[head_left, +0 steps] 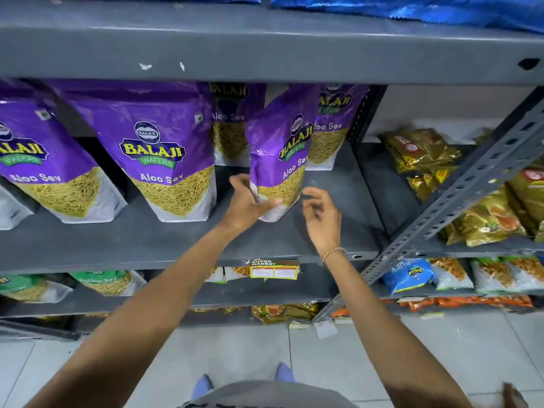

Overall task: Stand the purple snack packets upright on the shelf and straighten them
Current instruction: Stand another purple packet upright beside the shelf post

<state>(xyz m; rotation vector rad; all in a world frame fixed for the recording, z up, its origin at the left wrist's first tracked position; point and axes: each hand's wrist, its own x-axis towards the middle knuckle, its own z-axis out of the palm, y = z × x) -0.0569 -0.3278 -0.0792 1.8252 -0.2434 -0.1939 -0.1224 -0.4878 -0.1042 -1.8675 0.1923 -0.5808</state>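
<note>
Several purple snack packets stand on a grey metal shelf. One purple packet stands near the middle, turned sideways and leaning a little left. My left hand grips its lower left corner. My right hand hovers just right of its base with the fingers curled and apart, not touching it. A large packet stands upright to the left, and another at the far left edge. Two more packets stand at the back of the shelf.
A perforated grey upright slants down the right side. Beyond it lie gold snack packets. The shelf above overhangs the packet tops. A price tag hangs on the shelf's front edge. Lower shelves hold green, blue and orange packets.
</note>
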